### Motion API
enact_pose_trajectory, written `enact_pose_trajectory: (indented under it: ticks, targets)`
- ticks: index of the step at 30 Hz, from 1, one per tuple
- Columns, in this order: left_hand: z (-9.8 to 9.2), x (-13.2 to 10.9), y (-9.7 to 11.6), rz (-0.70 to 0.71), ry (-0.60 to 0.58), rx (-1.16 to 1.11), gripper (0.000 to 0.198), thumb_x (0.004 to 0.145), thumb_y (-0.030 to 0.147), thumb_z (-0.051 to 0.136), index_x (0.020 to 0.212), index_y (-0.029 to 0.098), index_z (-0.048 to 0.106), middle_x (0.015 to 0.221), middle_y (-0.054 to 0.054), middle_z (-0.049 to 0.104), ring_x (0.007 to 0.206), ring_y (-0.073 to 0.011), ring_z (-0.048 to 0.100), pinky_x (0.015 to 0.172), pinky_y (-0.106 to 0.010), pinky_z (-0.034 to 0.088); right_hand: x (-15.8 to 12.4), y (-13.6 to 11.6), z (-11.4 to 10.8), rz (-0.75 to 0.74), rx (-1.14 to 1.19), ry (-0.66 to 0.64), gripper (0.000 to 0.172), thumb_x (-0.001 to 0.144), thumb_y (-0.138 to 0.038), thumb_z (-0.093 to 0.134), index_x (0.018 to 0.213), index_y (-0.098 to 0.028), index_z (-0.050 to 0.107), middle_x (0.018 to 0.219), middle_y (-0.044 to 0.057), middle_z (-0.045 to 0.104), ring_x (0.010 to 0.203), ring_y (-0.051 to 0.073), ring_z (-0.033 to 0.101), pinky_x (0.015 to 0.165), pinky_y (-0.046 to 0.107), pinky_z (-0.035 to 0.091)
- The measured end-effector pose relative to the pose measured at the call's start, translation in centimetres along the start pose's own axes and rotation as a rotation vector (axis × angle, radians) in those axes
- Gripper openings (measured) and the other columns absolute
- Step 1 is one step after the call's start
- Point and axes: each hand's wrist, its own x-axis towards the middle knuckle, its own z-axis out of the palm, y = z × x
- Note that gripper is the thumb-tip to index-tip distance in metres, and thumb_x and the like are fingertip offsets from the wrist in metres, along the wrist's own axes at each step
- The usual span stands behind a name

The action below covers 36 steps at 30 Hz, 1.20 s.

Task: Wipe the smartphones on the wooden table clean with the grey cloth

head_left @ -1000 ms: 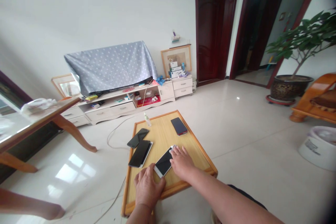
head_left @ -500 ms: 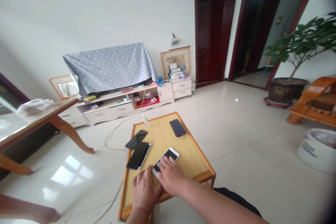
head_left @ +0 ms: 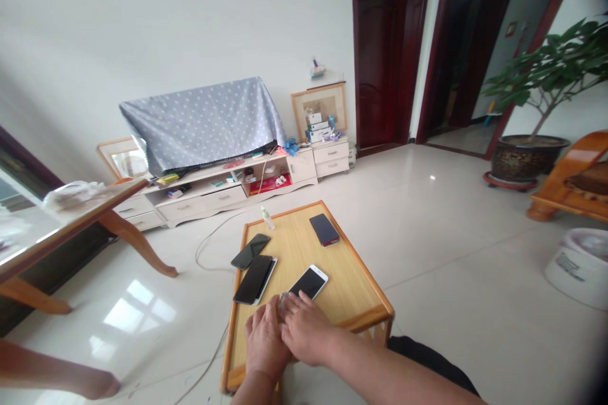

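Note:
A white-framed smartphone (head_left: 312, 281) with a dark screen lies tilted near the front of the small wooden table (head_left: 294, 228). My left hand (head_left: 266, 340) is closed at its near end, the fingertips hidden by the other hand. Over the lower screen, my right hand (head_left: 308, 329) presses a pale, thin wipe (head_left: 284, 301) with its fingers together. To the left lie a black phone (head_left: 251, 251) and, nearer me, another black phone (head_left: 253, 280) resting on a white-edged one. A dark blue phone (head_left: 323, 230) is at the far right.
A small clear spray bottle (head_left: 267, 219) stands at the table's far left corner. A cable (head_left: 209, 351) runs over the floor on the left, near a larger table (head_left: 80, 221). A white bucket (head_left: 579, 269) and a potted plant (head_left: 527, 161) stand to the right.
My right hand has drawn the wipe back down the screen toward my left hand, uncovering more of the phone's upper part. The view has shifted slightly.

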Motion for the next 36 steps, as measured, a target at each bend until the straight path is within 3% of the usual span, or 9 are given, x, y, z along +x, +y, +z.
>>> enact_pose_trajectory:
  ticks: [2, 6, 8, 15, 19, 22, 29, 34, 36]
  targets:
    - [-0.1, 0.0, 0.2, -0.009, 0.001, 0.0, 0.055, 0.082, 0.028, 0.055, 0.136, 0.019, 0.047, 0.131, -0.012, 0.064, 0.126, -0.0261, 0.051, 0.111, -0.041, 0.026, -0.1, 0.4, -0.4, 0.009, 0.002, 0.002, 0.054, 0.105, -0.039, 0.028, 0.149, -0.014, 0.043, 0.153, 0.013, 0.044, 0.146, 0.024, 0.032, 0.123, 0.047, 0.012]
    - [-0.6, 0.0, 1.0, -0.052, -0.007, 0.016, 0.056, 0.079, 0.039, 0.06, 0.132, 0.021, 0.051, 0.129, -0.011, 0.064, 0.127, -0.0267, 0.051, 0.112, -0.041, 0.024, 0.9, 3.7, -3.0, 0.375, -0.053, 0.042, 0.053, 0.104, -0.037, 0.028, 0.145, -0.011, 0.05, 0.156, 0.016, 0.039, 0.147, 0.028, 0.029, 0.122, 0.051, 0.009]
    - [-0.7, 0.0, 1.1, -0.052, -0.012, 0.02, 0.056, 0.078, 0.039, 0.06, 0.131, 0.022, 0.052, 0.128, -0.011, 0.064, 0.126, -0.0266, 0.052, 0.112, -0.041, 0.024, 0.9, 4.1, -3.3, 0.433, -0.066, 0.052, 0.055, 0.103, -0.036, 0.028, 0.147, -0.007, 0.046, 0.156, 0.019, 0.037, 0.149, 0.029, 0.026, 0.122, 0.051, 0.009]
    - [-0.3, 0.0, 0.2, -0.02, -0.024, 0.009, 0.059, 0.074, 0.022, 0.059, 0.132, 0.023, 0.05, 0.13, -0.009, 0.064, 0.129, -0.0243, 0.05, 0.111, -0.039, 0.026, -2.6, -0.2, -0.4, 0.022, 0.011, 0.003, 0.055, 0.104, -0.04, 0.027, 0.143, -0.01, 0.052, 0.154, 0.015, 0.043, 0.147, 0.024, 0.031, 0.123, 0.042, 0.015]
    - [-0.6, -0.1, 0.6, -0.033, 0.003, 0.006, 0.054, 0.078, 0.038, 0.061, 0.129, 0.022, 0.053, 0.124, -0.01, 0.066, 0.126, -0.027, 0.052, 0.111, -0.042, 0.027, -2.2, 3.0, -2.4, 0.252, -0.026, 0.016, 0.052, 0.103, -0.037, 0.029, 0.142, -0.013, 0.053, 0.154, 0.014, 0.042, 0.147, 0.026, 0.03, 0.122, 0.047, 0.014]
    - [-0.7, -0.1, 0.8, -0.033, 0.006, 0.0, 0.054, 0.077, 0.038, 0.062, 0.128, 0.022, 0.055, 0.123, -0.01, 0.066, 0.125, -0.0268, 0.052, 0.111, -0.042, 0.026, -1.7, 4.3, -3.2, 0.405, -0.072, 0.03, 0.053, 0.102, -0.034, 0.032, 0.145, -0.011, 0.049, 0.155, 0.016, 0.04, 0.148, 0.028, 0.028, 0.122, 0.049, 0.012]
    - [-0.2, -0.1, -0.2, -0.016, -0.019, -0.034, 0.056, 0.076, 0.033, 0.062, 0.13, 0.023, 0.053, 0.127, -0.009, 0.066, 0.127, -0.026, 0.051, 0.112, -0.041, 0.025, -3.0, 0.3, -0.8, 0.035, 0.006, -0.011, 0.053, 0.104, -0.038, 0.028, 0.144, -0.012, 0.051, 0.152, 0.014, 0.046, 0.146, 0.025, 0.033, 0.123, 0.044, 0.015]
    - [-0.1, -0.1, -0.6, 0.002, -0.003, -0.039, 0.056, 0.078, 0.042, 0.061, 0.13, 0.023, 0.054, 0.126, -0.01, 0.066, 0.126, -0.0277, 0.051, 0.112, -0.043, 0.023, -0.6, 2.6, -2.2, 0.339, -0.046, 0.05, 0.054, 0.104, -0.039, 0.027, 0.143, -0.012, 0.054, 0.152, 0.015, 0.045, 0.146, 0.028, 0.031, 0.122, 0.05, 0.014]
    - [-0.2, -0.1, -0.7, -0.004, -0.014, -0.04, 0.055, 0.078, 0.04, 0.061, 0.131, 0.023, 0.054, 0.127, -0.01, 0.066, 0.126, -0.0275, 0.051, 0.112, -0.043, 0.023, -0.1, 2.3, -1.9, 0.35, -0.05, 0.044, 0.057, 0.105, -0.041, 0.026, 0.142, -0.01, 0.054, 0.152, 0.017, 0.044, 0.146, 0.029, 0.031, 0.122, 0.049, 0.015]
